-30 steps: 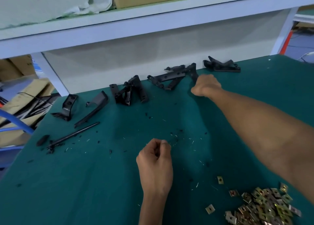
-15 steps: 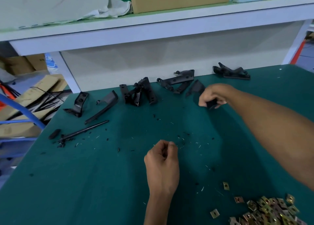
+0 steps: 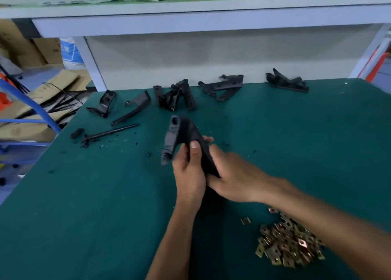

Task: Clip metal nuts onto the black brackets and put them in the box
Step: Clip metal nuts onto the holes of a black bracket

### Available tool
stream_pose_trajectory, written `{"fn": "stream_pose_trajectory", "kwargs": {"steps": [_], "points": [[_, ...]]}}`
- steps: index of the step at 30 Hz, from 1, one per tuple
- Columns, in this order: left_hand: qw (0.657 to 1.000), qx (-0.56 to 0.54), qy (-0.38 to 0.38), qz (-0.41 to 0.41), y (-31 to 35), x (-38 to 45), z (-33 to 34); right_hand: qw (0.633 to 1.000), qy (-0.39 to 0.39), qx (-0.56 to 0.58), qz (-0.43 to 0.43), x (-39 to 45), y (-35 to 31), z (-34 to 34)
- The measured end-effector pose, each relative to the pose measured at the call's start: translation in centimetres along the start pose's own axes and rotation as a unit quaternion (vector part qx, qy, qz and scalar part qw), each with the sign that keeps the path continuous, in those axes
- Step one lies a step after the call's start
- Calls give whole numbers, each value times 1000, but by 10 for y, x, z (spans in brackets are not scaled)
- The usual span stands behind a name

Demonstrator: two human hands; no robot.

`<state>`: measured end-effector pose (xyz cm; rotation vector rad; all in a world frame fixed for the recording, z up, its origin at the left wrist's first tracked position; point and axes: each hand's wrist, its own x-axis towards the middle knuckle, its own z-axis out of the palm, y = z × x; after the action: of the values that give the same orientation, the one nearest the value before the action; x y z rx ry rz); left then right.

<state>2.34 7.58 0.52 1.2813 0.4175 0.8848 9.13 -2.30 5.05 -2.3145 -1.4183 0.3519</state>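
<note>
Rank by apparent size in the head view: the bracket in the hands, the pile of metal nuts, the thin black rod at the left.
1. Held black bracket: looks largest, though it is nearest the camera.
2. Pile of metal nuts.
3. Thin black rod: smallest in area; its length seems close to the pile's width.

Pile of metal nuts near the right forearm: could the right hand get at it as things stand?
Probably not at once: the right hand grips the black bracket together with the left hand. The pile of metal nuts lies uncovered just below the right forearm.
</note>
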Motion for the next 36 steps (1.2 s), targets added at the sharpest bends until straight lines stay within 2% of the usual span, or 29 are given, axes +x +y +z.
{"fn": "stream_pose_trajectory", "kwargs": {"steps": [2,5,7,9,12,14,16,18,20,23,26,32,36], "points": [[998,-41,36,-8,-1,0,-1,994,19,-99,-32,-10,2,-3],[992,-60,108,-11,0,3,-6,998,66,-8,-23,-33,21,-17],[994,-30,104,12,2,1,-9,987,154,48,-2,-51,42,-24],[996,25,63,55,3,-2,-8,982,182,35,26,-70,64,-27],[974,175,-40,139,5,-8,2,994,100,11,43,-87,87,-31],[942,252,-130,181,8,-13,10,998,37,29,49,-93,92,-36],[907,320,-170,212,8,-16,15,997,-8,40,58,-95,92,-38],[878,383,-163,236,8,-22,20,999,-24,9,42,-93,89,-33],[857,434,-132,246,10,-32,27,999,-9,-42,17,-88,82,-24],[812,512,-111,258,14,-47,33,997,-11,-74,27,-83,72,-16],[775,568,-92,263,15,-49,29,998,-16,-31,50,-83,68,-15],[747,634,-75,183,12,-47,15,999,-6,28,21,-84,71,-15],[725,659,-87,184,4,-48,16,988,56,139,38,-90,80,-9]]}}
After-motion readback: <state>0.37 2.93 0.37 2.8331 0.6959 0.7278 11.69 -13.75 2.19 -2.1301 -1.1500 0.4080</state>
